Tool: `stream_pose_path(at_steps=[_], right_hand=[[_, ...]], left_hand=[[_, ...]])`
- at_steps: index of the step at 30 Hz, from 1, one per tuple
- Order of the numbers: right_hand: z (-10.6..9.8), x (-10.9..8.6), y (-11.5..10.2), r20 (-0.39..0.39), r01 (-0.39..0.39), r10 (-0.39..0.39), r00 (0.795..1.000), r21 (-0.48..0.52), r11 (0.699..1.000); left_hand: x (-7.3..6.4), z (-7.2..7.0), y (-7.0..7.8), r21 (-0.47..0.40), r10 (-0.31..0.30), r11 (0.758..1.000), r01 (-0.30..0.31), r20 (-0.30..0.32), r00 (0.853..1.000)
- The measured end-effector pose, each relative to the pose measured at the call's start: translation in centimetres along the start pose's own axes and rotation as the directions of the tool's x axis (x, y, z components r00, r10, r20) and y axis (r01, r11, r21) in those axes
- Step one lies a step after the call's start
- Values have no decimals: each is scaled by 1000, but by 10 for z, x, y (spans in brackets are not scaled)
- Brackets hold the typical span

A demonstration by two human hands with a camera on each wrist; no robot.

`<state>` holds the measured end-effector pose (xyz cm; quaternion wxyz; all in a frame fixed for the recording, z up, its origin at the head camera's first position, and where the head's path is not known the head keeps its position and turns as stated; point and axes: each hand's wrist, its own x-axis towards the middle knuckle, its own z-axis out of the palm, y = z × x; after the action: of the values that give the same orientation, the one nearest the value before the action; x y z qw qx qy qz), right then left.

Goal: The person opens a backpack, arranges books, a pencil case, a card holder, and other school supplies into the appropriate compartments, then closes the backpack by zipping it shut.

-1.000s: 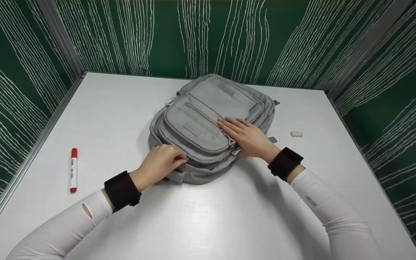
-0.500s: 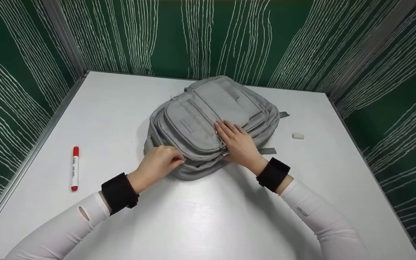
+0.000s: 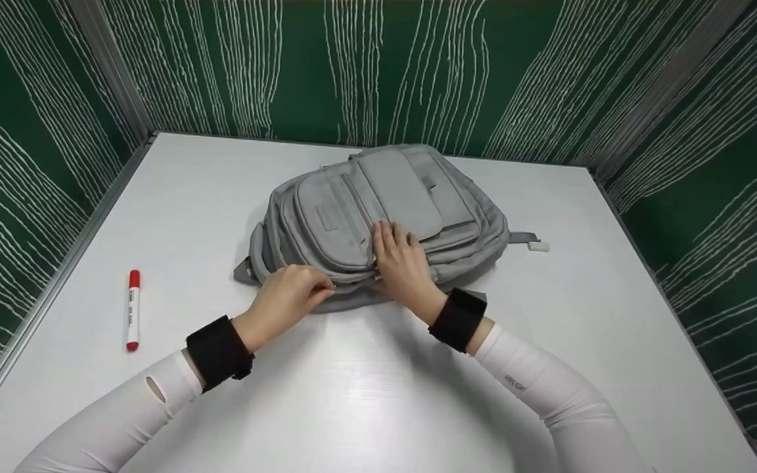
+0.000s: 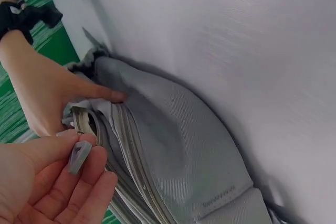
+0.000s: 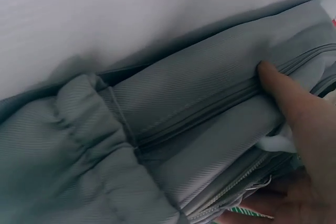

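From the head camera we see a grey backpack (image 3: 397, 190) lying on the white table (image 3: 352, 407), its long axis slanting from near left to far right. The left hand (image 3: 286, 295) is at its near edge, fingertips drawn together; the right hand (image 3: 410, 270) lies just beside, fingers nearly straight on the front. A marker (image 3: 133, 310) lies well apart on our left; a white block (image 3: 539, 247) sits by a strap (image 3: 522, 237) at the far right.

From the left wrist we see thumb and fingers pinching a zip pull (image 4: 80, 158). The zips (image 4: 137, 166) run just beside it, with the right hand beyond, across that edge.

From the right wrist we see the thumb (image 5: 286, 88) pressing the bag's side; its fingers are partly hidden.
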<state>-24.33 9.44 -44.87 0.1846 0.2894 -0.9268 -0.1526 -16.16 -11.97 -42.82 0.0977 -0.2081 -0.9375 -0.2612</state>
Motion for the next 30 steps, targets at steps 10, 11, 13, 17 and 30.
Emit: stream_pose_path(at_steps=[10, 11, 13, 17, 30], right_hand=[[-6, 5, -17, 8, -17, 17, 1000, -63, 998], [-6, 5, -14, 21, -4, 5, 1000, -51, 999], [-5, 2, -5, 47, 33, -32, 998, -11, 999], [0, -5, 28, 65, 138, -148, 987, 137, 981], [40, -38, 166, 121, 136, -206, 971, 432, 892]], left_hand=[[1, 4, -5, -8, -17, 1000, 17, -23, 1000], [1, 4, -6, -8, -15, 1000, 14, -26, 1000], [2, 3, -6, -12, -11, 1000, 11, -30, 999], [1, 3, -7, -18, -14, 1000, 14, -25, 1000], [2, 3, -7, -23, -37, 999, 37, -4, 999]])
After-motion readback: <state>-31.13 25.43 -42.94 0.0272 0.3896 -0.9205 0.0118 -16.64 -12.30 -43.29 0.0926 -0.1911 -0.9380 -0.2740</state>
